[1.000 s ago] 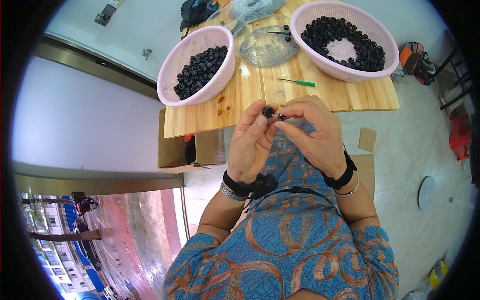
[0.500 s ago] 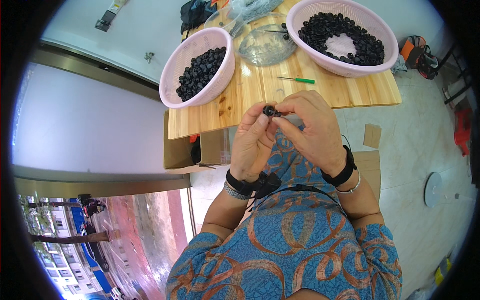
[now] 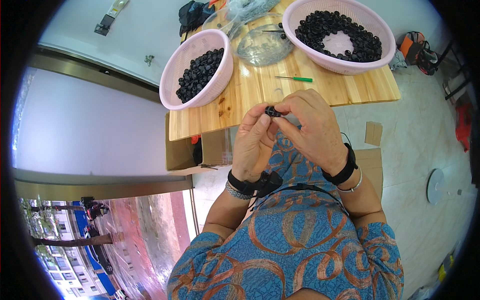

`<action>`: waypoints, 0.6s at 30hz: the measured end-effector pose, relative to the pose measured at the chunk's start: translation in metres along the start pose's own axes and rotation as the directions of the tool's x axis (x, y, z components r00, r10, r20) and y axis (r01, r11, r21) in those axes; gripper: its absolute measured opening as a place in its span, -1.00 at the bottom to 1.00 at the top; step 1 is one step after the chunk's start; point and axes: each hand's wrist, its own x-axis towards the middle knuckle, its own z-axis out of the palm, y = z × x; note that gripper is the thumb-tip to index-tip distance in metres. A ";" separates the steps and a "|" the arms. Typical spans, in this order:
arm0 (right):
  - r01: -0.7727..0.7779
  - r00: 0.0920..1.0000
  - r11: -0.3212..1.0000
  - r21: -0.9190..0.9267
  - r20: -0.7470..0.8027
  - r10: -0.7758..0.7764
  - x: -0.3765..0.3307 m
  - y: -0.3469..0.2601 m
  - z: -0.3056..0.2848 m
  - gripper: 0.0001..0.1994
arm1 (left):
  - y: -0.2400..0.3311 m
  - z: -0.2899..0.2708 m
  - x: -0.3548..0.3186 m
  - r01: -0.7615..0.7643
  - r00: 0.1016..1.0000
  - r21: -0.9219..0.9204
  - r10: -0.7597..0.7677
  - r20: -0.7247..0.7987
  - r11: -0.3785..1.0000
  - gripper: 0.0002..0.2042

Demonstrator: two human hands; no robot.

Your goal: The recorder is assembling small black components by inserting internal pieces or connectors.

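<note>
Pinching one small black part [image 3: 272,111], left hand [image 3: 254,145] and right hand [image 3: 312,130] meet fingertip to fingertip.

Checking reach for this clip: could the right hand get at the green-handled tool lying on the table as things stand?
Probably yes. The green-handled tool lies in the open on the wooden table, just beyond the right hand, with nothing between them. But both hands are pinching a small black part.

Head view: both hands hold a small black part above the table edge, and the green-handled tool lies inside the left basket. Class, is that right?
Not quite. The head view shows the green-handled tool lying on the wooden table between the two baskets, not inside the left basket. Both hands, left hand and right hand, do hold the small black part.
</note>
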 end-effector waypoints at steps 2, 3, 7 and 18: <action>0.002 1.000 1.000 -0.013 0.003 -0.002 0.000 -0.001 -0.001 -0.84 | 0.000 0.001 0.000 -0.002 1.000 0.013 0.002 -0.005 1.000 -0.77; 0.004 1.000 1.000 -0.026 0.007 -0.004 0.000 -0.001 -0.002 -0.84 | 0.000 0.002 -0.001 -0.018 1.000 0.024 0.018 0.001 1.000 -0.77; 0.007 1.000 0.999 -0.050 -0.001 -0.007 -0.001 -0.003 -0.002 -0.84 | -0.001 0.008 -0.001 -0.093 0.996 0.126 0.092 0.015 0.988 -0.78; -0.029 1.000 0.997 -0.068 0.008 0.029 -0.003 -0.008 -0.006 -0.86 | -0.003 0.008 -0.005 -0.179 0.980 0.333 0.198 -0.023 0.926 -0.79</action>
